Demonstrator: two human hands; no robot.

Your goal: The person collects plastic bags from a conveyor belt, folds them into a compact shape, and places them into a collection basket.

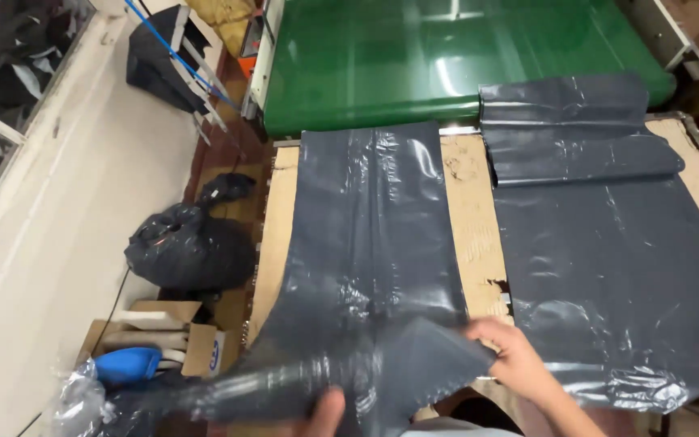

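Gripping grey plastic bag (pixel 382 356), right hand (pixel 511 356)

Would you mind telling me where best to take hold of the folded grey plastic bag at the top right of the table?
Probably the folded grey bag by its right edge near the table corner, coming from the right: it lies flat there, nothing on it.

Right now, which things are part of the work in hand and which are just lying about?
In hand:
- left hand and right hand, both on the grey plastic bag
- grey bag stack
- worktable

Lying about:
- tied black bag on the floor
- cardboard box
- blue item
- green conveyor
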